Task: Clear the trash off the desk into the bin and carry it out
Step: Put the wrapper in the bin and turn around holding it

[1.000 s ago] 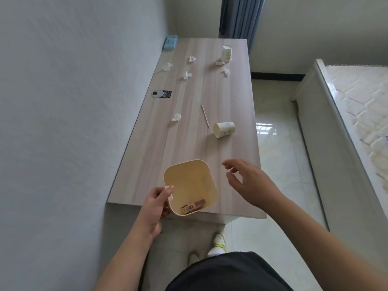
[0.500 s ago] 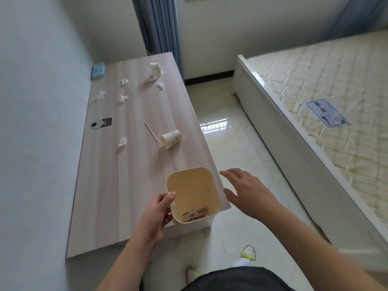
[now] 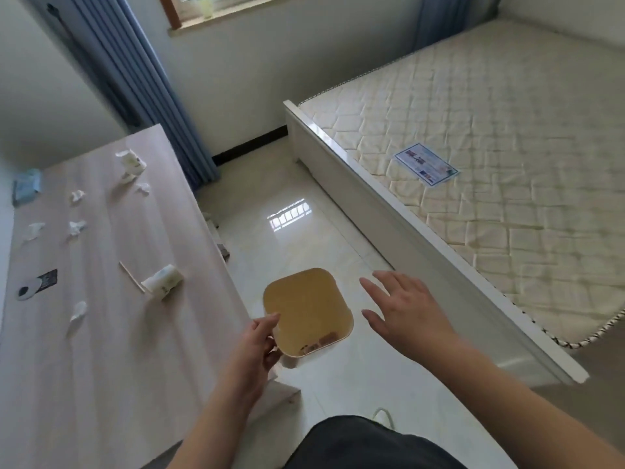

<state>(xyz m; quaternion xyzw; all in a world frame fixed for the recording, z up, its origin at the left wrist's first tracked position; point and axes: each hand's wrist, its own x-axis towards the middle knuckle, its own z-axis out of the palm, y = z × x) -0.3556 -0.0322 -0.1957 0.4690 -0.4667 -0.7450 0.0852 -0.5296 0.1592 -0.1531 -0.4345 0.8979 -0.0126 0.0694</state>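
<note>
My left hand (image 3: 258, 346) grips the near left rim of a small cream bin (image 3: 306, 308), held over the floor just right of the desk (image 3: 111, 350). A wrapper lies in the bin's bottom. My right hand (image 3: 404, 311) hovers open to the right of the bin, not touching it. On the desk lie a tipped paper cup (image 3: 164, 282), a wooden stick (image 3: 131, 276), an upright paper cup (image 3: 131, 162) at the far end, and several crumpled tissues (image 3: 77, 228).
A bare mattress (image 3: 490, 157) on a white bed frame fills the right side, with a leaflet on it. Glossy tiled floor (image 3: 304, 231) runs between desk and bed. Blue curtains (image 3: 135, 79) hang behind the desk. A blue packet (image 3: 26, 185) and a black tag (image 3: 39, 284) lie on the desk.
The bin has moved right, from over the desk's near corner to over the floor beside it. My view has swung right toward the bed. My right hand stays open beside the bin.
</note>
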